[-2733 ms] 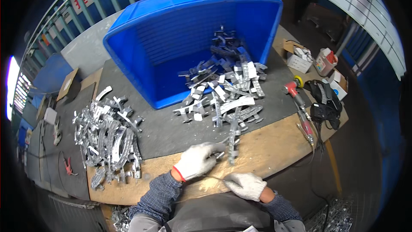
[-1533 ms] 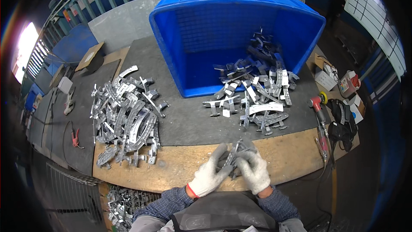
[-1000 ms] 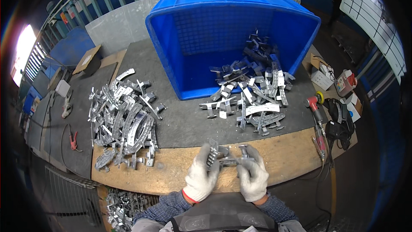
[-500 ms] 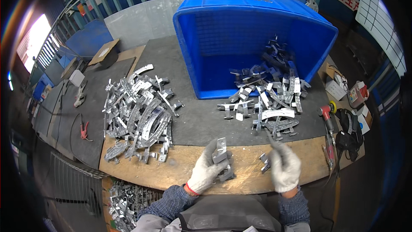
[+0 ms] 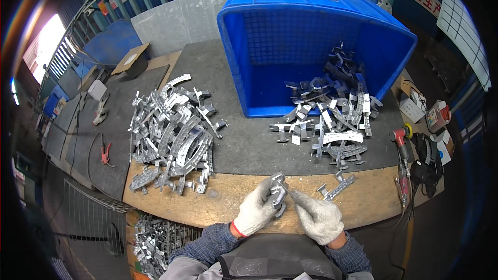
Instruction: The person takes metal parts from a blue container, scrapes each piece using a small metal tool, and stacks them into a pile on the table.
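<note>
My left hand (image 5: 255,208), in a white knitted glove with a red cuff edge, grips a grey cast metal bracket (image 5: 278,192) above the wooden front strip of the bench. Beside it, my right hand (image 5: 320,218), also gloved, is closed around a thin tool (image 5: 291,189). Only the tool's narrow tip shows, pointing at the bracket's right side; its kind and whether it touches are unclear. Another metal bracket (image 5: 340,186) lies on the wood just beyond my right hand.
A blue plastic crate (image 5: 238,72) lies on its side at the back, with brackets (image 5: 337,106) spilling out. Left stands a large bracket pile (image 5: 176,129). A red air gun (image 5: 105,154) lies far left, a red disc grinder (image 5: 399,140) right. More brackets (image 5: 153,243) sit below the bench.
My right hand has moved left with the thin tool, up to the bracket. My left hand has turned the bracket. The bracket lying on the wood shows more fully. The view has shifted slightly.
</note>
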### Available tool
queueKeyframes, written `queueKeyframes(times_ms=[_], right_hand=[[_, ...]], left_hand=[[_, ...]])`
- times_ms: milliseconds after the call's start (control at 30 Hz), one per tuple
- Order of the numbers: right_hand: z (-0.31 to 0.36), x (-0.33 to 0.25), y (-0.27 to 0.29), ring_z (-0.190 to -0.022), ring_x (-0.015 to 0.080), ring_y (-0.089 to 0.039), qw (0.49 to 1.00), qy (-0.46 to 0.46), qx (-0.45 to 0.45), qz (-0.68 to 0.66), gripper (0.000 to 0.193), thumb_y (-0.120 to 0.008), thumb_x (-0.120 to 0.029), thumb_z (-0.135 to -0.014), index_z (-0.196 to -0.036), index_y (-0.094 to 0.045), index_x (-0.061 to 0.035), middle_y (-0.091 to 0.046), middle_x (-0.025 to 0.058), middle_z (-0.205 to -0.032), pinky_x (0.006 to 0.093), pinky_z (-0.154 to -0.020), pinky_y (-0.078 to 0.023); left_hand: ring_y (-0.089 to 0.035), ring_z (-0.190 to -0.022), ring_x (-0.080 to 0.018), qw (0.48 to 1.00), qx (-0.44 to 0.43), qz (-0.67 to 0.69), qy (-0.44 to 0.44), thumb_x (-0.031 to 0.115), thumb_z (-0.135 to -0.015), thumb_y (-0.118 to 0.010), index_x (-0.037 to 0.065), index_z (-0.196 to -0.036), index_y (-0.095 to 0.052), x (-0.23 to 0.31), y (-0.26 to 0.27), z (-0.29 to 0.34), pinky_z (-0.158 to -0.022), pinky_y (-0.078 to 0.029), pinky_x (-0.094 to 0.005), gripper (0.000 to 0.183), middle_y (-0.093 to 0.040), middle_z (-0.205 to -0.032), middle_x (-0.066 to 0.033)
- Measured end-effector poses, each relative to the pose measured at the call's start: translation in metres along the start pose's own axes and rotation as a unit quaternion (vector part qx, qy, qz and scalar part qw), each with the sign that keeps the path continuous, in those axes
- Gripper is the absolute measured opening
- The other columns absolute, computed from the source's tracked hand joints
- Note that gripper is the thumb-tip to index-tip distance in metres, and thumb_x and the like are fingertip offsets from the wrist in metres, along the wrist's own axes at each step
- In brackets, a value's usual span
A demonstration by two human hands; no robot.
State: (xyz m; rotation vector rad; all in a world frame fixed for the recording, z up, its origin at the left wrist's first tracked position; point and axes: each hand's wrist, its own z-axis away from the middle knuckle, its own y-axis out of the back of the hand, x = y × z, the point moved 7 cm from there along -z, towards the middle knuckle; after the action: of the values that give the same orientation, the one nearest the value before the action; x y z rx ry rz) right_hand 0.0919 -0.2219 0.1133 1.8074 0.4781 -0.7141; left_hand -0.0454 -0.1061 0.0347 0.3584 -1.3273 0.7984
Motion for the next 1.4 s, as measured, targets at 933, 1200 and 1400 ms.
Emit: queueKeyframes(times_ms=[933,1200,1400], right_hand=[[0.01,0.02,-0.017,-0.078,0.0382,-0.079,0.996,-0.086,-0.012,-0.01,0.029,-0.071,-0.017,-0.104,-0.131,-0.073,-0.0071,-0.08,0.02,-0.096,0.0444,-0.069,-0.063],[0.022,0.061,-0.058,-0.101,0.0446,-0.078,0.963,-0.243,-0.101,-0.066,0.033,-0.067,-0.029,-0.105,-0.121,-0.075,-0.0018,-0.079,0.0276,-0.105,0.0513,-0.086,-0.062],[0.019,0.024,-0.049,-0.099,0.046,-0.077,0.977,-0.178,-0.104,-0.056,0.026,-0.07,-0.027,-0.104,-0.113,-0.077,-0.004,-0.078,0.0267,-0.098,0.0511,-0.084,-0.062]], left_hand=[[-0.077,-0.107,-0.0275,0.948,0.217,0.176,-0.151,0.005,-0.109,-0.066,0.002,-0.136,-0.061,0.035,0.031,-0.008,-0.086,-0.068,-0.0444,0.028,-0.073,-0.121,-0.015],[-0.074,-0.099,-0.0265,0.96,-0.089,-0.222,-0.145,0.004,-0.1,-0.074,0.005,-0.119,-0.07,0.046,-0.033,0.023,-0.083,-0.06,-0.0424,0.019,-0.073,-0.101,-0.0128],[-0.078,-0.1,-0.035,0.866,0.099,-0.387,-0.301,-0.004,-0.085,-0.077,-0.002,-0.137,-0.068,0.052,0.006,0.018,-0.091,-0.063,-0.0442,0.053,-0.077,-0.11,-0.0184]])
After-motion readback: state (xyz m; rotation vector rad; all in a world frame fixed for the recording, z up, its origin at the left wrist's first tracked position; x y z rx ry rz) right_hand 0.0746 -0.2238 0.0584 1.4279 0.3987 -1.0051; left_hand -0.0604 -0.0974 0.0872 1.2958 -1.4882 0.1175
